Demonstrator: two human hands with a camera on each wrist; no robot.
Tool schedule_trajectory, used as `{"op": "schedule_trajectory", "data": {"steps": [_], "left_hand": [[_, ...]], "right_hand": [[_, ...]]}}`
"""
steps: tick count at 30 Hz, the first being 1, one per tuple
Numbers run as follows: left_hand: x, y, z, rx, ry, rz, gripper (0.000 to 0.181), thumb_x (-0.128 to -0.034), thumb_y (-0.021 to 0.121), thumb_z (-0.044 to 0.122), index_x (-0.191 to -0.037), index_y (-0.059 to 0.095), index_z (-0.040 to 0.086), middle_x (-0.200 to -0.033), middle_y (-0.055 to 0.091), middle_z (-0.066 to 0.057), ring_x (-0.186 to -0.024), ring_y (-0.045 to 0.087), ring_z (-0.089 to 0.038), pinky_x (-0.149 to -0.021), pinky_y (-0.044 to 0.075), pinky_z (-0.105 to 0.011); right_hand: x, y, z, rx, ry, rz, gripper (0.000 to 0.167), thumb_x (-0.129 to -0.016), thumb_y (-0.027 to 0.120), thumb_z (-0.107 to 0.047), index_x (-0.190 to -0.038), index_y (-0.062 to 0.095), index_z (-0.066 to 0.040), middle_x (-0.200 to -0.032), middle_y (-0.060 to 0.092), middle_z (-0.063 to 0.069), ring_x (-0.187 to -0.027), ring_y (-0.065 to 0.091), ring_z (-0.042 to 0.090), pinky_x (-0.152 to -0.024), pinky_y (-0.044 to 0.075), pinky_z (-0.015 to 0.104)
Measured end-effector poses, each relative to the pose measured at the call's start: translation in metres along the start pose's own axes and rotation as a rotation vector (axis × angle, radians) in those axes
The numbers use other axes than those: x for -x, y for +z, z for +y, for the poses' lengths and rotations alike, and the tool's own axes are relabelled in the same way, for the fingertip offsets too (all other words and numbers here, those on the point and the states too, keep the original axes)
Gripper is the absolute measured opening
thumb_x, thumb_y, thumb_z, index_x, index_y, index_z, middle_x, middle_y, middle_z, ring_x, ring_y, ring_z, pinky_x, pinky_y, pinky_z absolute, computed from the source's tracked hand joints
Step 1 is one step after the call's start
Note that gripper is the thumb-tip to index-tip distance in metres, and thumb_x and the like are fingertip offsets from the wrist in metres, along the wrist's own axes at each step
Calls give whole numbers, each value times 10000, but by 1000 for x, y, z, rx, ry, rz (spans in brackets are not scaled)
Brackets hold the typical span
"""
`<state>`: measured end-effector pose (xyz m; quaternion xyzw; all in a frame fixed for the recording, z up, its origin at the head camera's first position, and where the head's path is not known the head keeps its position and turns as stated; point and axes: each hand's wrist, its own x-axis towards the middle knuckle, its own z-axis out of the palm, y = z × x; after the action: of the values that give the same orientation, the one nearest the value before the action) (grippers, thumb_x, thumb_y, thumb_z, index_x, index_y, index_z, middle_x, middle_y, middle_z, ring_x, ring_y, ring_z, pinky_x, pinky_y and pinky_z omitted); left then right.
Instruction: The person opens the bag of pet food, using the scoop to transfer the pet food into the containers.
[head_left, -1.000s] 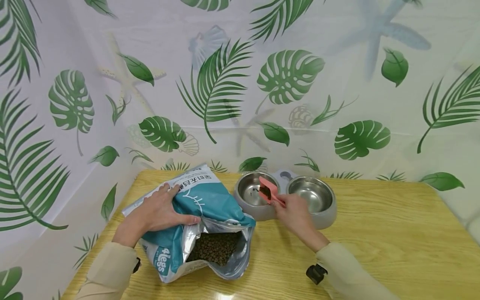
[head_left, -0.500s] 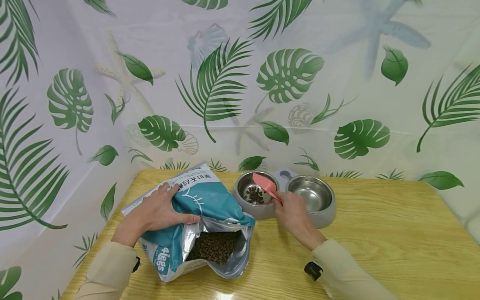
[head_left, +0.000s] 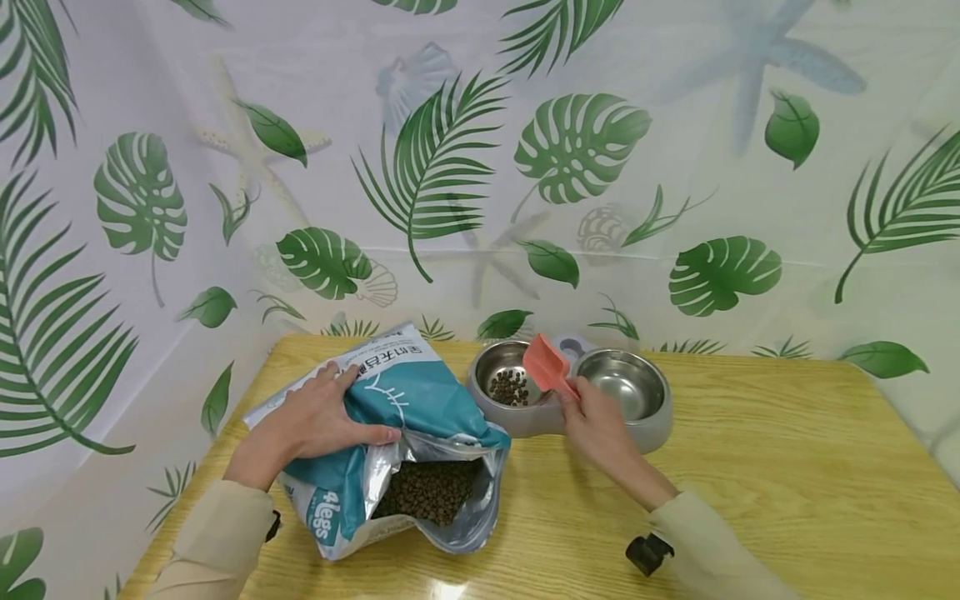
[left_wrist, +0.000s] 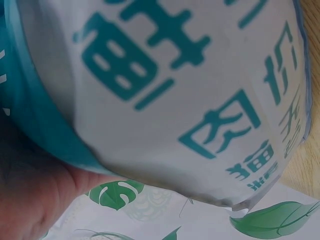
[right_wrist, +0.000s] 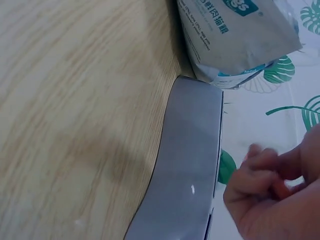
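A teal-and-white cat food bag (head_left: 405, 392) leans on its side at the left of the table, its mouth toward me and brown kibble (head_left: 431, 492) showing inside. My left hand (head_left: 318, 421) grips the bag from above, thumb along the opening's edge; some fingertips are hidden over its far side. In my right hand (head_left: 596, 425) I hold a pink scoop (head_left: 545, 364) by the handle, over the inner rim of the left steel bowl (head_left: 487, 367). A small heap of kibble lies in that bowl. The scoop shows no kibble.
The right steel bowl (head_left: 630, 387) sits in the same grey double stand (head_left: 648, 435), with no kibble visible in it. A leaf-print cloth (head_left: 465, 192) hangs behind the wooden table (head_left: 772, 450).
The scoop tipped over the left bowl and kibble dropped into it. The right hand then moved slightly right and the scoop turned up. My left hand stayed on the bag.
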<state>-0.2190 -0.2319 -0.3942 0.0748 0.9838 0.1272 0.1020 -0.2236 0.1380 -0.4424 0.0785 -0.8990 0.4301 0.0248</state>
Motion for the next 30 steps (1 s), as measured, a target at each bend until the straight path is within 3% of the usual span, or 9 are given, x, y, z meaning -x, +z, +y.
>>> {"op": "schedule_trajectory", "data": {"steps": [4, 7, 12, 16, 20, 24, 27, 30], "left_hand": [[0, 0, 0, 2, -1, 1, 1291, -736, 617, 884, -1617, 260, 10, -1623, 253, -364, -1487, 298, -557, -1099, 282, -797], [0, 0, 1, 1, -1, 2, 1286, -738, 619, 880, -1616, 264, 10, -1622, 255, -364, -1484, 303, -559, -1100, 284, -795], [0, 0, 1, 0, -2, 4, 1278, -744, 623, 871, -1616, 264, 8, -1626, 252, -359, -1488, 298, -555, -1093, 276, -808], [0, 0, 2, 5, -3, 0, 1285, -740, 624, 874, -1616, 260, 8, -1629, 245, -358, -1492, 291, -554, -1098, 270, -807], [0, -2, 1, 5, -7, 0, 1293, -736, 620, 881, -1616, 258, 5, -1631, 243, -356, -1492, 291, -556, -1102, 265, -807], [0, -1, 1, 5, -10, 2, 1298, -732, 620, 884, -1616, 259, 5, -1633, 242, -354, -1491, 294, -554, -1102, 260, -810], [0, -1, 1, 11, -9, 1, 1302, -728, 621, 888, -1615, 261, 5, -1632, 244, -352, -1491, 296, -553, -1101, 258, -812], [0, -1, 1, 15, -8, -1, 1302, -728, 620, 888, -1616, 261, 6, -1634, 244, -349, -1495, 292, -548, -1106, 254, -809]], "right_hand": [[11, -8, 1, -112, 5, -96, 261, -1109, 426, -214, -1139, 565, 5, -722, 503, 29, -594, 414, 104, -538, 353, 243], [22, -13, 1, -143, -18, -152, 281, -1117, 413, -278, -1049, 557, -46, -673, 453, 2, -573, 381, 90, -548, 341, 249], [37, -18, -1, -191, -90, -202, 314, -1125, 406, -301, -952, 546, -79, -620, 433, -29, -506, 373, 45, -473, 341, 234], [48, -25, -4, -302, -168, -278, 324, -1133, 386, -261, -947, 535, -42, -588, 397, -20, -460, 349, 15, -406, 321, 234], [55, -32, -10, -395, -236, -420, 337, -1138, 359, -206, -917, 526, -13, -539, 340, 95, -433, 322, -17, -377, 273, 206], [63, -36, -16, -447, -237, -634, 357, -1141, 338, -197, -933, 540, 13, -570, 312, 192, -440, 315, -23, -380, 253, 202], [67, -34, -19, -441, -202, -763, 364, -1139, 349, -218, -965, 565, 18, -584, 322, 157, -463, 327, -11, -405, 275, 201], [69, -28, -20, -377, -192, -815, 358, -1133, 379, -230, -970, 594, 6, -593, 358, 53, -494, 333, 4, -457, 297, 204]]}}
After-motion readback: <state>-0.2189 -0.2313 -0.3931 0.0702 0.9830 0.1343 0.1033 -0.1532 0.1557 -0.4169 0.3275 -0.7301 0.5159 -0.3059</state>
